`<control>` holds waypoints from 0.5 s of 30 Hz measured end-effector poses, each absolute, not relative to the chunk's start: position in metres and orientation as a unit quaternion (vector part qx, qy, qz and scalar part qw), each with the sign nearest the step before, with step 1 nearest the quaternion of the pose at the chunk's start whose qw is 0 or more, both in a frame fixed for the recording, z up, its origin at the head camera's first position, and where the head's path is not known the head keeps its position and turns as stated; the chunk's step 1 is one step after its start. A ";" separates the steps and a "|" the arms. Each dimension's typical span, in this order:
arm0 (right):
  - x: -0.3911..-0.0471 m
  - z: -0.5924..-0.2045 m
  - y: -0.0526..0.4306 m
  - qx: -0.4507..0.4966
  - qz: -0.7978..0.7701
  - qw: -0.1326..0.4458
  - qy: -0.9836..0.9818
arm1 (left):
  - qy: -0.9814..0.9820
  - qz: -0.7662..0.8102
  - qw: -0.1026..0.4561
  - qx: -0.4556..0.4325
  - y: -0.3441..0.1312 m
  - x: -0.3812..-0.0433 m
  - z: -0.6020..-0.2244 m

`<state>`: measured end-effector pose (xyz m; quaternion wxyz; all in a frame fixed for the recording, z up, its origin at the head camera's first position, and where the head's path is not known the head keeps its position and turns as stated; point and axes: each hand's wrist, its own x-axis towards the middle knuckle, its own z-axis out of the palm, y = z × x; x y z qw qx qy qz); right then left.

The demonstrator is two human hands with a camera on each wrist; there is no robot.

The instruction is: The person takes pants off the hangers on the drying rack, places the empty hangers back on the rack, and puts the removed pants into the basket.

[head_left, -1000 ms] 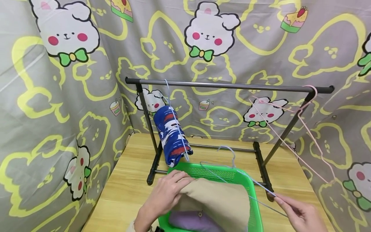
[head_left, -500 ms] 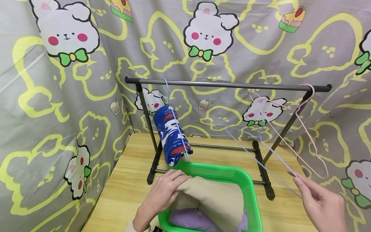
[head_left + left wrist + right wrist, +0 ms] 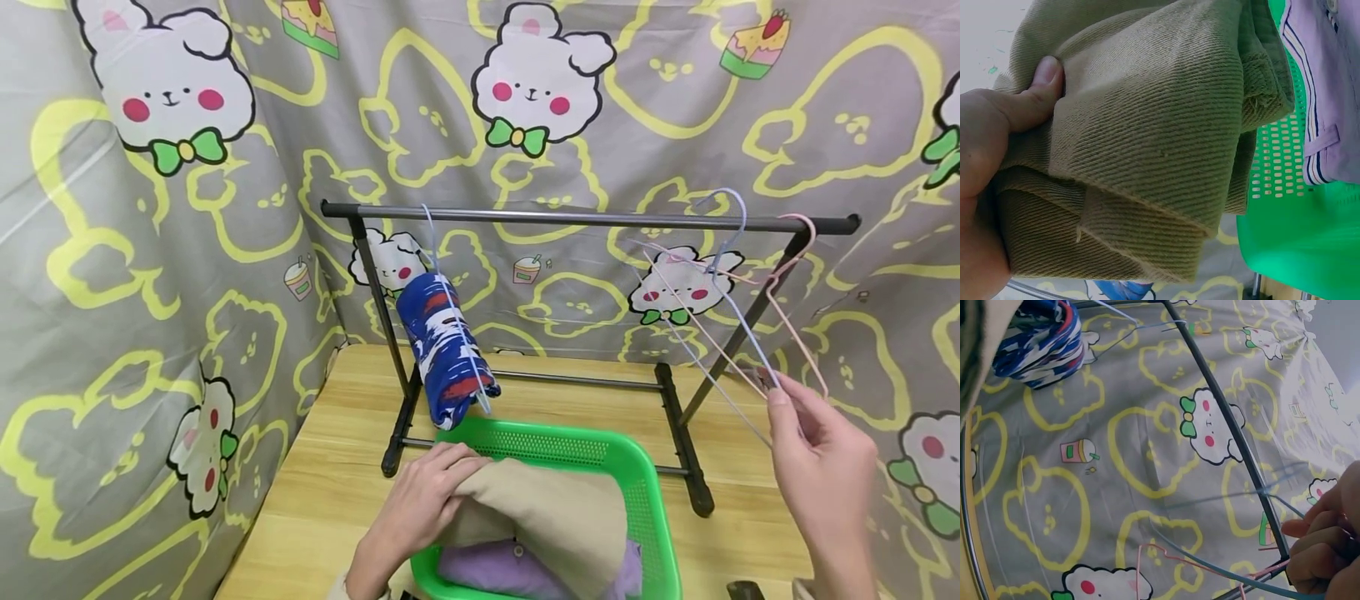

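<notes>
In the head view my left hand [image 3: 423, 500] grips a folded khaki garment [image 3: 551, 508] over the green basket [image 3: 651, 500]. The left wrist view shows my thumb [image 3: 1046, 87] pressed on its ribbed cloth. My right hand [image 3: 821, 458] pinches a blue clothes hanger [image 3: 751, 342] by its lower near end. The hanger bears no clothing. Its hook overlaps the rack's rail [image 3: 570, 218]; whether it rests there I cannot tell. In the basket, under the khaki garment, lies a purple garment [image 3: 487, 567] with a striped band.
A black clothes rack [image 3: 693, 483] stands on the wooden table [image 3: 300, 500]. On its left hangs a blue, white and red rolled garment [image 3: 448, 350] on a blue hanger. A pink hanger [image 3: 797, 346] hangs at the right end. A patterned curtain [image 3: 420, 100] encloses the table.
My right hand has carried the blue hanger up and to the right, from over the basket to the rail beside the pink hanger. My left hand has stayed on the khaki garment.
</notes>
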<state>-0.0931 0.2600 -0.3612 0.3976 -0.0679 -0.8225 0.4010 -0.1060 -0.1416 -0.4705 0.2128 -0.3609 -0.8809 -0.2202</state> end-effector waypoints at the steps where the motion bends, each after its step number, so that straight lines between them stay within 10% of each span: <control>1: -0.097 -0.360 0.259 -0.071 0.410 0.390 -0.821 | -0.881 -0.219 0.215 -0.360 -0.141 -0.106 -0.471; 15: -0.118 -0.384 0.249 -0.077 0.468 0.285 -0.833 | -0.881 -0.217 0.226 -0.354 -0.133 -0.109 -0.475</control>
